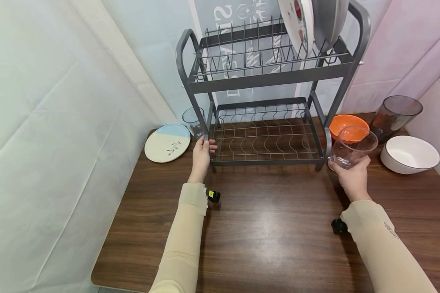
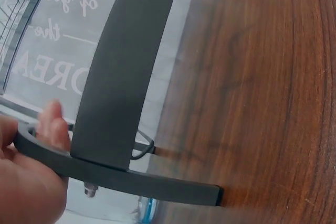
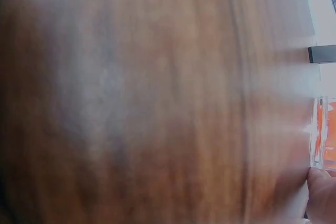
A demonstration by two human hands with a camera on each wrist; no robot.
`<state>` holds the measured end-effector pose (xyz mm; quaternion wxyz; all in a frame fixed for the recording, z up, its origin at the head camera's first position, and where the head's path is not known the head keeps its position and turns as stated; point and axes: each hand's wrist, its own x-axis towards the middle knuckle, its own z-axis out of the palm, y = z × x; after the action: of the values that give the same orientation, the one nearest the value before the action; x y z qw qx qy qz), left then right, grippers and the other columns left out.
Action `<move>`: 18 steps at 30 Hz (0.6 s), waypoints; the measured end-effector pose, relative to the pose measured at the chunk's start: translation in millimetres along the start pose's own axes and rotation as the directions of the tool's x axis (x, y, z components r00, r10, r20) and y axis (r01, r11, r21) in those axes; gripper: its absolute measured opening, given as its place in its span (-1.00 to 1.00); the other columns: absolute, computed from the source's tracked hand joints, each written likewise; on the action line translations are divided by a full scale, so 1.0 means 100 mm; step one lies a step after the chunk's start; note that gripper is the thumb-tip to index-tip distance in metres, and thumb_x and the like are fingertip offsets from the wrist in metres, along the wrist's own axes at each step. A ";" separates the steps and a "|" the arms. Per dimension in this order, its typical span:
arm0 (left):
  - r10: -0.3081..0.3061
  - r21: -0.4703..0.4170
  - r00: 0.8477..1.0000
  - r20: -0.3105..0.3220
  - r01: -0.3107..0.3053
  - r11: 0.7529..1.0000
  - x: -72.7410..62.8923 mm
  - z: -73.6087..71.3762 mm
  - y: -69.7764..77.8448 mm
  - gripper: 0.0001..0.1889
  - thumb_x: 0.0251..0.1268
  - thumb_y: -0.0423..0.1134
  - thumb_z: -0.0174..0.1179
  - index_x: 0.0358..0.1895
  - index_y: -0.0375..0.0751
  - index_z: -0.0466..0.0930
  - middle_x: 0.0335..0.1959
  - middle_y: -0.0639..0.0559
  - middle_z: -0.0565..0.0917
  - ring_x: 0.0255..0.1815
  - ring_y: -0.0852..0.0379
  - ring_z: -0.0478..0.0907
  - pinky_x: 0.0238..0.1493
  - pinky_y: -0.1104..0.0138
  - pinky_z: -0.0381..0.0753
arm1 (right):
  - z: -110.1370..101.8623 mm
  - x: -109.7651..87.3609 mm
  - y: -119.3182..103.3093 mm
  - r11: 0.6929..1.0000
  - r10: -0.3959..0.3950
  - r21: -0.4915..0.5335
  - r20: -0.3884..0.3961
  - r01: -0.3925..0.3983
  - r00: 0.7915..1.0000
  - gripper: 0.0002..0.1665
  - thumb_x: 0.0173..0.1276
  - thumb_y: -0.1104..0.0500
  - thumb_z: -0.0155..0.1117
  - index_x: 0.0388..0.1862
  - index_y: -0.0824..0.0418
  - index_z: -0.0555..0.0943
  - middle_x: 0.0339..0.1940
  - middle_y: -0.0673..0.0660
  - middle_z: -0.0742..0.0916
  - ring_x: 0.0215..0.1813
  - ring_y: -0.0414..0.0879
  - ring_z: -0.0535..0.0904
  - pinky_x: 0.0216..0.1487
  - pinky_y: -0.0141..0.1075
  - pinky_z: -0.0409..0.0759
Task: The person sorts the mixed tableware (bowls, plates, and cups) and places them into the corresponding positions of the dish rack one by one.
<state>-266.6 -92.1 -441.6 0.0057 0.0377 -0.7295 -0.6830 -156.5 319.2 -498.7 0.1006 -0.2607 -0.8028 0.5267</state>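
A dark grey two-tier dish rack (image 1: 267,84) stands on the wooden table. My left hand (image 1: 201,156) grips its front left leg low down; in the left wrist view the hand (image 2: 34,187) wraps the curved frame (image 2: 121,178), with the fingertips showing beyond it. Over on the right, my right hand (image 1: 353,179) holds a clear drinking glass (image 1: 352,151), tilted, beside the rack's front right foot. Only the base of the glass (image 3: 318,135) and a bit of the hand (image 3: 323,192) appear at the edge of the right wrist view.
An orange bowl (image 1: 346,122), a white bowl (image 1: 407,156) and a smoky dark tumbler (image 1: 396,116) cluster at the right. Plates (image 1: 297,24) stand in the upper tier. Left of the rack are a leaf-patterned plate (image 1: 161,146) and another glass (image 1: 192,118). Curtains hang around the table.
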 end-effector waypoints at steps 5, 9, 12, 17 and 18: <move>0.022 0.127 0.998 -0.052 -0.015 0.992 -0.03 0.04 0.05 -0.51 0.50 -0.24 -0.24 0.43 -0.17 0.04 0.35 -0.10 0.31 0.29 0.02 0.35 0.31 0.23 0.31 | -0.02 -0.01 0.02 1.000 0.004 0.020 0.011 -0.004 1.000 0.12 0.18 -0.10 0.28 0.41 -0.07 -0.31 0.49 0.25 0.03 0.50 0.06 -0.04 0.49 -0.08 -0.08; 0.062 0.114 0.992 -0.109 -0.050 0.992 -0.03 0.09 0.09 -0.53 0.47 -0.32 -0.19 0.41 -0.18 0.10 0.40 -0.10 0.22 0.40 0.05 0.20 0.35 0.25 0.26 | -0.05 -0.02 0.03 1.000 -0.002 0.022 0.019 0.002 1.000 0.13 0.19 -0.11 0.26 0.41 -0.11 -0.34 0.50 0.24 0.01 0.51 0.07 -0.06 0.49 -0.05 -0.09; 0.069 0.066 0.988 -0.140 -0.060 0.996 -0.01 0.11 0.13 -0.52 0.44 -0.34 -0.16 0.40 -0.18 0.13 0.39 -0.11 0.25 0.41 0.09 0.20 0.33 0.28 0.29 | -0.06 -0.03 0.05 1.000 -0.010 -0.004 0.019 0.010 1.000 0.11 0.19 -0.13 0.25 0.42 0.00 -0.30 0.48 0.29 0.05 0.48 0.12 -0.02 0.47 -0.01 -0.04; 0.084 0.048 0.982 -0.170 -0.077 0.996 0.02 0.14 0.17 -0.52 0.44 -0.32 -0.14 0.40 -0.21 0.14 0.38 -0.12 0.27 0.40 0.10 0.22 0.33 0.30 0.29 | -0.11 -0.08 0.01 0.999 -0.007 -0.036 -0.018 0.006 1.000 0.06 0.18 -0.12 0.26 0.38 0.20 -0.17 0.39 0.35 0.20 0.40 0.17 0.12 0.41 -0.02 0.08; 0.090 0.041 0.981 -0.171 -0.084 0.996 0.03 0.14 0.18 -0.52 0.44 -0.32 -0.14 0.40 -0.21 0.13 0.38 -0.12 0.27 0.40 0.10 0.21 0.33 0.30 0.29 | -0.12 -0.09 -0.01 0.999 0.004 -0.033 -0.031 -0.005 1.000 0.05 0.18 -0.12 0.26 0.38 0.20 -0.15 0.39 0.34 0.21 0.39 0.14 0.14 0.40 -0.05 0.11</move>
<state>-271.4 -77.2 -424.5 0.0982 0.0651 -0.7386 -0.6638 -143.8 324.1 -491.5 0.1074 -0.2720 -0.8092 0.5096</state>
